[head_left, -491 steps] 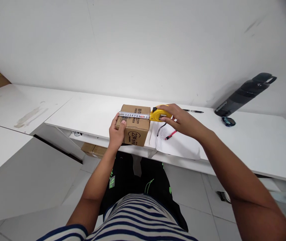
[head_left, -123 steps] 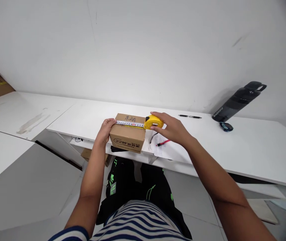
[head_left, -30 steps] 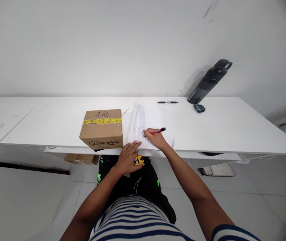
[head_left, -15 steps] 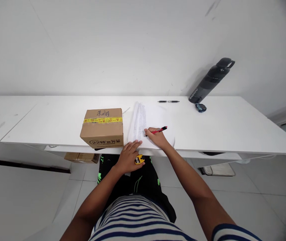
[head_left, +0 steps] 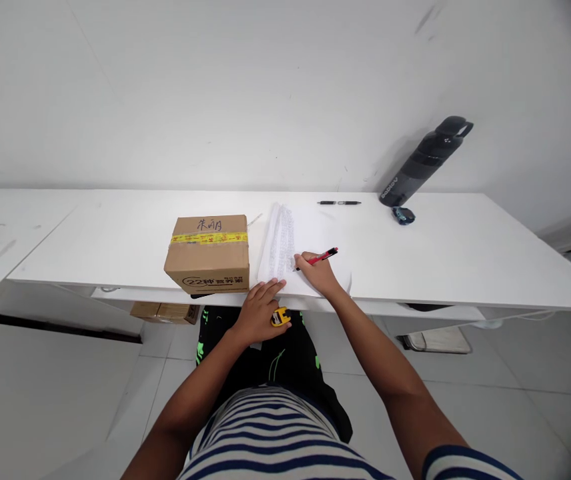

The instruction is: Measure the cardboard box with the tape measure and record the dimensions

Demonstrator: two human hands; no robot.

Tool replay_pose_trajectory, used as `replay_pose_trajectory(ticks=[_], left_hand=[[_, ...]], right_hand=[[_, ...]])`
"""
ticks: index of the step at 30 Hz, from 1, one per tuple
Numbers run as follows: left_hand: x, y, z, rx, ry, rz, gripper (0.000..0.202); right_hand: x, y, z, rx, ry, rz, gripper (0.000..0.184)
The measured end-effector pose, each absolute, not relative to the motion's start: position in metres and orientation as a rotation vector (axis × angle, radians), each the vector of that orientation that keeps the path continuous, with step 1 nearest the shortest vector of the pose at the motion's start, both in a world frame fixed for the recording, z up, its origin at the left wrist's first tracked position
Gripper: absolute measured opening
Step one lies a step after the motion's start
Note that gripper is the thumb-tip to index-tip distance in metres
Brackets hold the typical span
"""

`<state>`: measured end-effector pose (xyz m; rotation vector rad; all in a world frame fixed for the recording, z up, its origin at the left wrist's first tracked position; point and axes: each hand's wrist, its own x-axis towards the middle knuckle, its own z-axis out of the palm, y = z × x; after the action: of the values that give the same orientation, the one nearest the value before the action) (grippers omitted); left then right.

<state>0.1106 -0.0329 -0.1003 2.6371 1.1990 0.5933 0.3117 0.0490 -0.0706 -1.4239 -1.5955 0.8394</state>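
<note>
My right hand (head_left: 316, 274) is closed on a red pen (head_left: 324, 255), its tip down on a white sheet of paper (head_left: 285, 243) with columns of writing. My left hand (head_left: 258, 312) rests at the near edge of the white table (head_left: 115, 243), fingers stretched onto the paper's corner, with a yellow tape measure (head_left: 280, 317) tucked under its thumb side. A brown cardboard box (head_left: 209, 253) with yellow tape and handwriting on top stands just left of the paper, apart from both hands.
A black pen (head_left: 339, 203) lies at the back of the table. A dark bottle (head_left: 424, 161) leans against the wall, with a small dark object (head_left: 403, 215) in front of it. Another cardboard box (head_left: 165, 311) sits on the floor under the table.
Earlier, both hands stretched the tape measure across the box top. Now the tape is retracted at my left hand and my right hand writes with the red pen. Little has moved in the last second.
</note>
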Motion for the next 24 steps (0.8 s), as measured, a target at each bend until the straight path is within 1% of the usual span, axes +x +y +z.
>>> replay_pose_trajectory(ticks=[6, 10, 11, 15, 17, 18, 20, 22, 23, 24], left_hand=[[0.111, -0.035, -0.100, 2.595, 1.209, 0.617, 0.033], [0.106, -0.045, -0.081, 2.456, 1.111, 0.698, 0.034], [0.104, -0.050, -0.072, 2.395, 1.077, 0.752, 0.033], [0.092, -0.076, -0.024, 2.213, 0.912, 1.034, 0.034], [0.084, -0.087, -0.001, 2.190, 0.821, 1.202, 0.039], [0.080, -0.091, 0.008, 2.177, 0.786, 1.301, 0.042], [0.073, -0.093, 0.020, 2.132, 0.746, 1.509, 0.048], [0.068, -0.089, 0.024, 2.088, 0.744, 1.658, 0.053], [0.068, -0.086, 0.024, 2.072, 0.763, 1.686, 0.055], [0.067, -0.082, 0.023, 2.056, 0.799, 1.675, 0.059]], right_hand=[[0.310, 0.044, -0.068, -1.470, -1.626, 0.749, 0.039], [0.304, 0.041, -0.066, -1.552, -1.654, 0.564, 0.029], [0.303, 0.041, -0.065, -1.595, -1.662, 0.533, 0.031], [0.302, 0.047, -0.057, -1.719, -1.687, 0.531, 0.047], [0.302, 0.041, -0.045, -1.604, -1.719, 0.663, 0.053], [0.301, 0.034, -0.038, -1.476, -1.739, 0.799, 0.054], [0.295, 0.013, -0.022, -1.082, -1.781, 1.193, 0.060], [0.282, -0.013, -0.009, -0.642, -1.826, 1.580, 0.076], [0.273, -0.026, -0.004, -0.511, -1.814, 1.689, 0.082], [0.263, -0.037, -0.002, -0.462, -1.779, 1.731, 0.083]])
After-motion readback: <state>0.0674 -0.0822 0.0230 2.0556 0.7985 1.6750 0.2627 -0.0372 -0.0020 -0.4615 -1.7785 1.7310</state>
